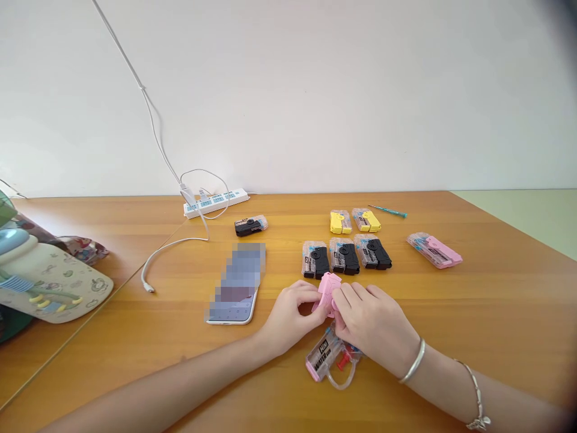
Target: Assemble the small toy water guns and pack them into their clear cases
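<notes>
fingers (309, 294) of the left hand (288, 319) and the right hand (372, 322) curled tight, clamped from both sides on a pink toy gun (327, 293), low in the middle of the frame. just under the right hand, a clear bag (325, 356) with a red bit inside. above the hands, black toy guns (345, 255) in a row, and yellow toy guns (354, 221) behind them. farther right, a bagged pink gun (434, 250). left of the hands, a blurry phone (234, 285). near the far edge of the table, a white power strip (215, 202).
</notes>
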### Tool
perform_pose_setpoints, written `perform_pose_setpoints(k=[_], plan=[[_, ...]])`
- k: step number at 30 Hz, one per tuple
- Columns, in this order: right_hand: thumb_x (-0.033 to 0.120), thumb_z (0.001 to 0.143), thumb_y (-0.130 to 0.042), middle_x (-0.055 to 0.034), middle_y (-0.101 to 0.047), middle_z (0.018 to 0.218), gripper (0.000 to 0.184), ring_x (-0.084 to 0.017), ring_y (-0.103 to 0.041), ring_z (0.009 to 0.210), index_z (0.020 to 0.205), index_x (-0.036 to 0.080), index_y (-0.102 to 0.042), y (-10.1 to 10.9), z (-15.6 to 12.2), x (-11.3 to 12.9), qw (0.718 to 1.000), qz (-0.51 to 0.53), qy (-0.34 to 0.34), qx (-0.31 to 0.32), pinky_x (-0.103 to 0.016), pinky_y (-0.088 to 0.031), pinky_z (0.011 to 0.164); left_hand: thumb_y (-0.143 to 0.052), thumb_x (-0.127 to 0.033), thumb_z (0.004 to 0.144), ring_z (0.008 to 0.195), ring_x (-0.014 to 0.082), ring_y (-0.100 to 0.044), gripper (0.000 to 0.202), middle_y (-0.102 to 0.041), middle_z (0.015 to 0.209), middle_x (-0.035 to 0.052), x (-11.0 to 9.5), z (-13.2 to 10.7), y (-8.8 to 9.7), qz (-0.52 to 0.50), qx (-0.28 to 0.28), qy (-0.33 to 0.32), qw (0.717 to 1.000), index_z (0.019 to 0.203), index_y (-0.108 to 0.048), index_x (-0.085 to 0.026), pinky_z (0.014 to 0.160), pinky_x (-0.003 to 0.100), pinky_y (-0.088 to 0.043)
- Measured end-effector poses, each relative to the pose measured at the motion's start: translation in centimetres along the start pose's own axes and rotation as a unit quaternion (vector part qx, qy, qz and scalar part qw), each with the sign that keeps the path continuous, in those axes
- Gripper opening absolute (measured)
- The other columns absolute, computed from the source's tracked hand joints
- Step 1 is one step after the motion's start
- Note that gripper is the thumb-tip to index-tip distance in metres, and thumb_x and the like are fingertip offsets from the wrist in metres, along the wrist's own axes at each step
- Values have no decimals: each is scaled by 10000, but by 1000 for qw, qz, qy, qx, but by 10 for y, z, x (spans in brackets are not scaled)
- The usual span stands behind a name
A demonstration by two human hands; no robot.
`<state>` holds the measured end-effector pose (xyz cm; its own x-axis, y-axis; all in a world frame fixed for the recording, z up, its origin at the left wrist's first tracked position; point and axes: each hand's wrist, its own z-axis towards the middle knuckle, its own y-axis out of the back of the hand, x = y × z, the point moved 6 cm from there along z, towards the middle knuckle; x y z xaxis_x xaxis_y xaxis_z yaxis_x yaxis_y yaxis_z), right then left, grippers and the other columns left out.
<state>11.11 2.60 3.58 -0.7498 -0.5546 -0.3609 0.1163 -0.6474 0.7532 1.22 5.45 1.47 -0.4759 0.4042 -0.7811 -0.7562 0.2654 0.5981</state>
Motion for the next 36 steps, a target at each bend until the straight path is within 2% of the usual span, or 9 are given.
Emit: perform_pose_setpoints(k=[4,11,17,26,31,36], plan=[[128,674,-507,-18,-507,573,62,-153,-431,497,652,160,-556,-2,1,2,999,-22,-11,23,-311,-241,494,-422,-304,901,694,160,-541,368,-631,654,6,1,0,0,-14,-2,12,1000,604,-598,-178,725,275,-419],[141,646,-530,-32,-531,600,52,-160,-495,477,691,154,-554,-4,6,4,997,-48,-15,64,-287,-244,436,-419,-346,898,723,166,-548,384,-635,677,14,4,0,-1,-48,-10,41,998,600,-591,-176,722,264,-425],[157,693,-517,-10,-508,544,7,-117,-426,321,699,160,-514,-9,4,6,995,-62,-31,78,-272,-159,394,-410,-349,881,586,118,-443,367,-519,602,-7,14,-2,-6,-111,-1,95,989,608,-540,-141,552,214,-369],[181,747,-504,-6,-524,547,40,-131,-472,351,772,152,-514,-14,4,8,991,-77,-51,91,-262,-142,417,-411,-367,860,563,103,-373,350,-445,580,-20,17,-2,-5,-123,-4,125,984,597,-474,-145,519,206,-321],[183,774,-481,-3,-514,539,56,-131,-471,354,772,147,-524,-13,4,8,992,-87,-46,73,-263,-147,425,-412,-382,861,557,101,-358,357,-441,587,-21,16,-3,-6,-128,-13,123,984,611,-497,-142,510,205,-312],[193,799,-472,-14,-525,550,80,-128,-477,358,780,143,-531,-16,3,7,992,-85,-44,87,-265,-150,420,-417,-368,859,544,98,-363,363,-445,569,-23,17,-2,-5,-121,-24,112,986,585,-495,-143,499,203,-308]])
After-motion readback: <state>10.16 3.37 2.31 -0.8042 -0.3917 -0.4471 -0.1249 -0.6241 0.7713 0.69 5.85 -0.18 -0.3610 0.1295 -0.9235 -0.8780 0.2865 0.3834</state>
